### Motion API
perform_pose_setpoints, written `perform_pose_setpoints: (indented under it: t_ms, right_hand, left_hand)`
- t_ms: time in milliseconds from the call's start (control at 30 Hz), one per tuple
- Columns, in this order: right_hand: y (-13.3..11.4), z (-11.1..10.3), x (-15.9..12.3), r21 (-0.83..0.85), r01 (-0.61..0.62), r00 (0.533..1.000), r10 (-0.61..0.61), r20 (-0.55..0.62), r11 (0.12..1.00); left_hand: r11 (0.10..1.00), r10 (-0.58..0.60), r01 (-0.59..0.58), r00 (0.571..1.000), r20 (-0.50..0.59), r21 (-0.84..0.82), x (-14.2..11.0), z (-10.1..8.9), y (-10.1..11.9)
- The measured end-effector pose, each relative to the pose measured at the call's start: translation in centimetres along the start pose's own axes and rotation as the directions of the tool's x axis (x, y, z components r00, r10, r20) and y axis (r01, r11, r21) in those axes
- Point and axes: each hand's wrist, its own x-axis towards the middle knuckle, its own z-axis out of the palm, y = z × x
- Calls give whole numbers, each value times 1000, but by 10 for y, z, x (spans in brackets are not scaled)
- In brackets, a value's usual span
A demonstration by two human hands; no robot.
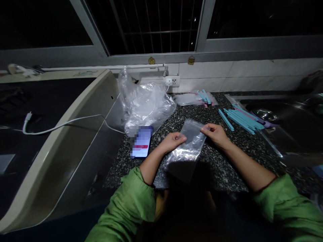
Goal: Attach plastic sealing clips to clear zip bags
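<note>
A clear plastic zip bag [189,143] is stretched between my two hands above the speckled countertop [214,178]. My left hand [173,141] pinches its left edge, and the thumb lies across the plastic. At the upper right corner, my right hand [215,134] grips the bag between thumb and fingers. No contents can be made out inside it. To the right of my right hand lies a loose pile of light blue strips [242,119] with some pink among them. A lit phone [142,143] rests left of my left hand.
A large crumpled plastic bag [148,104] stands behind the phone. Flat clear bags [188,99] with blue strips on top lie near the wall. A charger [168,81] sits in the socket. At right is a metal sink [290,141]; a beige-edged machine [75,101] fills the left.
</note>
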Motion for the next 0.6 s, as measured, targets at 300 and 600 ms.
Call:
perform_pose_setpoints:
  t_ms: [300,600]
  right_hand:
    - [2,15,-6,66,-163,957,142,254,984]
    - [9,2,3,-229,-46,978,91,188,972]
  left_hand:
    - [986,133,-153,958,-254,-63,9,-4,-3]
    - [983,125,-157,953,-277,-97,8,-4,-2]
